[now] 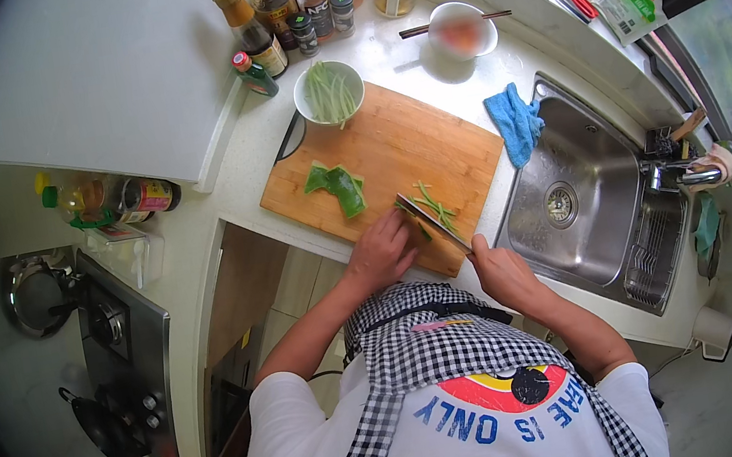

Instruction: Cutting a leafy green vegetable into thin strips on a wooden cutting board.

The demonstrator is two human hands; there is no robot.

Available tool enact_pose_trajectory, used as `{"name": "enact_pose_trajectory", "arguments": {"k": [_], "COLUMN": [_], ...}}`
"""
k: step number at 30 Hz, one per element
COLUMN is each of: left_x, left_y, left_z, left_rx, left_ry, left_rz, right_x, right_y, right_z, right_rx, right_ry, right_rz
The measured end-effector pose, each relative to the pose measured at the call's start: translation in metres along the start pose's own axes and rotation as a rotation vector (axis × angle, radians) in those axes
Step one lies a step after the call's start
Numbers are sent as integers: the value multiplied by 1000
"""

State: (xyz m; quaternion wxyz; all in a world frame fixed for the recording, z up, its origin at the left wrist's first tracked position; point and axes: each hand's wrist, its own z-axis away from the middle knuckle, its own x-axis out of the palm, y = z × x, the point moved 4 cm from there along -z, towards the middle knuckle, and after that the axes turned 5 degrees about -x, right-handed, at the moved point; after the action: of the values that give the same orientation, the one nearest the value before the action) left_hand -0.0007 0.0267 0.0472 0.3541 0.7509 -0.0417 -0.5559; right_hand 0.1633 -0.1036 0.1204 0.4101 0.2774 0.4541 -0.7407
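My right hand (pixel 504 272) grips the handle of a kitchen knife (pixel 436 221), whose blade slants across the lower right of a wooden cutting board (pixel 415 129). Close against the blade's left side rest the bent fingers of my left hand (pixel 380 254); what lies beneath them is hidden. Thin green strips (pixel 435 204) are scattered to the right of the blade. Two flattened pieces of green pepper (pixel 339 188) lie left of centre on the board. At the board's far corner stands a white bowl (pixel 358 103) holding pale green shreds (pixel 328 92).
A steel sink (pixel 574 197) lies right of the board, with a blue cloth (pixel 515 121) over its near-left rim. Behind stand a second bowl (pixel 483 40) with chopsticks (pixel 418 30) across it, and several sauce bottles (pixel 272 5). A gas stove (pixel 130 335) is at left.
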Motion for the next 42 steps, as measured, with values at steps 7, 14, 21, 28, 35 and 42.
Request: {"name": "enact_pose_trajectory", "arguments": {"k": [7,14,21,28,35,42], "left_x": [-2,2,-4,-6,0,6], "left_y": [0,-4,4,1,4,3], "left_z": [-3,-1,0,12,1,0], "left_rx": [8,-4,-21,-120,-165,-54], "left_ry": [38,24,25,223,291,258], "left_rz": [-5,6,-18,-16,-66,-140], "right_x": [-1,11,20,6,8,9], "right_y": [1,7,13,13,9,8], "right_z": [-1,-13,-21,2,11,10], "right_rx": [-6,-4,-27,13,21,-24], "right_ry": [-28,-30,116,155,108,114], "right_rz": [19,-34,-153,-150,-86,-45]}}
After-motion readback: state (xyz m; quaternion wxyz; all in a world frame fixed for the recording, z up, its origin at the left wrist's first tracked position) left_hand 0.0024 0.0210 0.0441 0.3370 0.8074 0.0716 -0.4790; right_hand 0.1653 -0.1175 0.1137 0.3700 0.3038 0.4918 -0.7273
